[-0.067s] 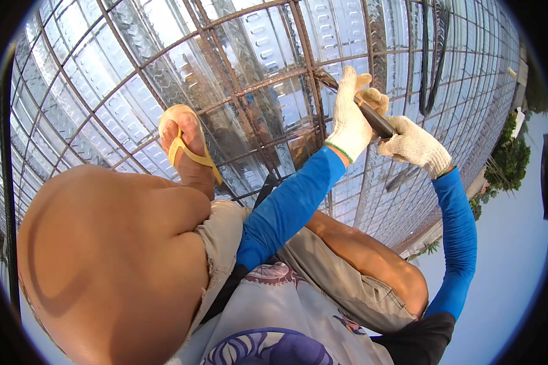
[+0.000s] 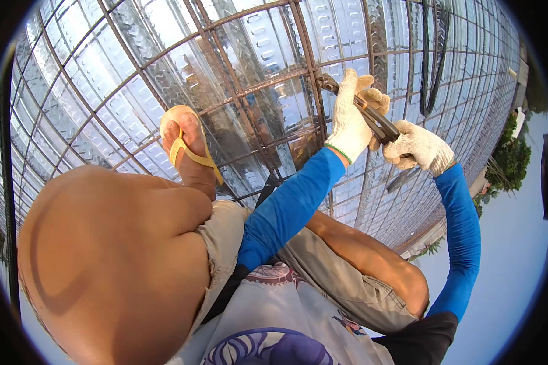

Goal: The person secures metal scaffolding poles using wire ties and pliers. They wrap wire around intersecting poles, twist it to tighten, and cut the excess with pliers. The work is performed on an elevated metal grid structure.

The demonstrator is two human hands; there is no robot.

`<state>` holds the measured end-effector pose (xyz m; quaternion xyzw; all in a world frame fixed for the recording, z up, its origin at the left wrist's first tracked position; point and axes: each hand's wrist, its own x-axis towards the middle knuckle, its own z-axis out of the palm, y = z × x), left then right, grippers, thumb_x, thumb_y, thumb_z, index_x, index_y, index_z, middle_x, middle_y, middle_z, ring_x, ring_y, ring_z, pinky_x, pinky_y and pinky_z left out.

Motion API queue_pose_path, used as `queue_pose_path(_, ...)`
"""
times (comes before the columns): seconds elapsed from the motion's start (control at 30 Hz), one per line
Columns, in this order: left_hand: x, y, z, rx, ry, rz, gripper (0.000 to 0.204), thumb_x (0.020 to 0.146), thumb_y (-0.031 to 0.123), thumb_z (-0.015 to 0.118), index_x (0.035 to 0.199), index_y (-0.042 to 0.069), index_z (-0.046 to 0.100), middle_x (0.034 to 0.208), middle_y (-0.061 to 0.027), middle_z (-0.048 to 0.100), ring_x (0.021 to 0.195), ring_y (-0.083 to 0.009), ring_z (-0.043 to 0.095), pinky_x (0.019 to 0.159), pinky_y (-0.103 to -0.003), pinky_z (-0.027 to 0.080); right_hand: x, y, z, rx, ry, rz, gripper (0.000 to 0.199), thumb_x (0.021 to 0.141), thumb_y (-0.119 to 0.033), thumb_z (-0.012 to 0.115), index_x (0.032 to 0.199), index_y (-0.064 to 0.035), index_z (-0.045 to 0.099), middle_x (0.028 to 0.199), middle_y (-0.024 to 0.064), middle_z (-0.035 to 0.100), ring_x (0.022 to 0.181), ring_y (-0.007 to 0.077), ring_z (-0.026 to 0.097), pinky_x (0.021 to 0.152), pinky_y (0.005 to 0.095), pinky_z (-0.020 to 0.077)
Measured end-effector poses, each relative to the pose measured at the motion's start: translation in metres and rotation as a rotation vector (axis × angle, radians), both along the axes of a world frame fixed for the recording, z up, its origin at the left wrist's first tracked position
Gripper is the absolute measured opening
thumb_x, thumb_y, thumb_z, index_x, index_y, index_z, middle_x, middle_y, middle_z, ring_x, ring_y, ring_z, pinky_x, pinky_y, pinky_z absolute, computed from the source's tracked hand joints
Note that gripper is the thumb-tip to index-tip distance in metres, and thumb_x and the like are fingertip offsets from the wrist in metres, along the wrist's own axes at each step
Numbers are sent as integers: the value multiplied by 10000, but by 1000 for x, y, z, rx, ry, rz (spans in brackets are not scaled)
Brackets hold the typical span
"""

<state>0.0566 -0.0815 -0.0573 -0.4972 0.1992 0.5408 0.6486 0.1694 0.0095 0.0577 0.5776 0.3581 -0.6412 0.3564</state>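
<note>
A dark metal pair of pincers [image 2: 376, 123] points up and left, its head close to a crossing of the rusty rebar mesh [image 2: 313, 73]. My left hand [image 2: 353, 118], in a cream knitted glove with a green cuff edge, is closed around the handles, thumb stretched along the tool toward its head. My right hand [image 2: 419, 148], gloved alike, has its fingers curled at the handle ends. A narrow gap shows between the two handles. Whether the jaws grip any wire is too small to tell.
Shiny ribbed metal decking [image 2: 268, 36] lies under the mesh. My left foot, in a yellow flip-flop [image 2: 186, 143], rests on the bars. A dark looped strap [image 2: 432, 67] lies across the mesh at upper right. Trees [image 2: 508, 152] stand beyond the deck's edge.
My right hand has shifted slightly right and down at the handle ends. Two handles now show with a gap between them, where one showed before. My left hand has barely moved.
</note>
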Motion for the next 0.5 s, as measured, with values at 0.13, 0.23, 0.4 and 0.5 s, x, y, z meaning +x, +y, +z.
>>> queue_pose_path(0.13, 19, 5, -5, 219, 57, 12, 486, 1091, 493, 676, 1251, 34, 668, 719, -27, 615, 760, -295, 708, 753, -485, 583, 7, 13, 36, -111, -56, -335, 501, 853, -231, 830, 1214, 97, 718, 696, 50, 656, 489, 106, 580, 411, 230, 416)
queue_pose_path(0.23, 14, 12, 9, 306, 128, -49, 487, 1110, 505, 635, 1234, 35, 672, 718, -30, 610, 777, -298, 711, 763, -480, 584, 1, 4, 59, 38, -141, -96, 547, 847, -209, 874, 1312, 23, 705, 758, 50, 696, 519, 89, 589, 445, 218, 434)
queue_pose_path(0.4, 19, 18, 40, 358, -83, 68, 497, 1118, 515, 612, 1183, 28, 685, 732, -41, 627, 813, -315, 713, 792, -485, 591, 85, -62, 92, 258, 155, -747, 925, 747, -153, 965, 1539, 25, 522, 786, 10, 629, 548, 61, 486, 490, 227, 384)
queue_pose_path(0.5, 27, 13, 32, 344, 30, 54, 500, 1133, 513, 582, 1126, 27, 696, 754, -72, 648, 811, -328, 708, 812, -497, 591, 85, -104, 100, 109, -69, -600, 560, 859, -88, 873, 1366, 25, 663, 834, 37, 673, 690, 97, 583, 563, 272, 465)
